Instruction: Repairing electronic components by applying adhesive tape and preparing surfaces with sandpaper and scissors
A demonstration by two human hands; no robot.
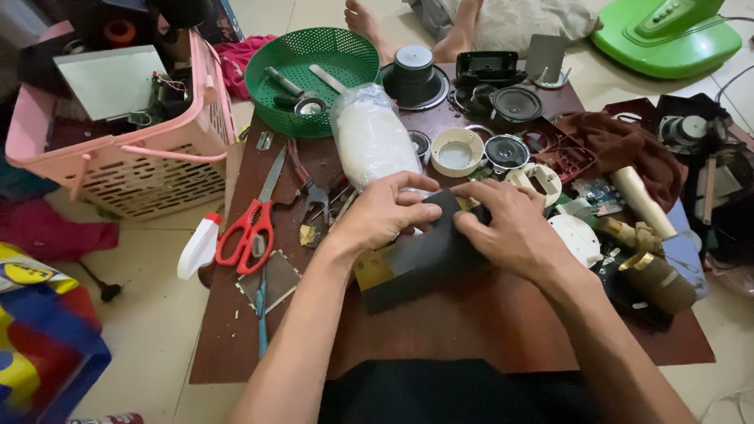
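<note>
A black box (424, 263) is being gripped near the counter's (471, 330) front edge, left hand (385, 212) and right hand (503, 228) fingers closed on its top; a careful prying pull seems called for next.

Pale tiled floor (157, 330), low dark wooden table (487, 330), daylight

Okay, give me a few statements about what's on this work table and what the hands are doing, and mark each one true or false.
1. Both hands, left hand and right hand, grip the dark flat box. True.
2. The red-handled scissors lie right of the hands. False: they lie to the left.
3. The green basket holds tools. True.
4. The pink basket stands on the table. False: it stands on the floor beside it.
</note>
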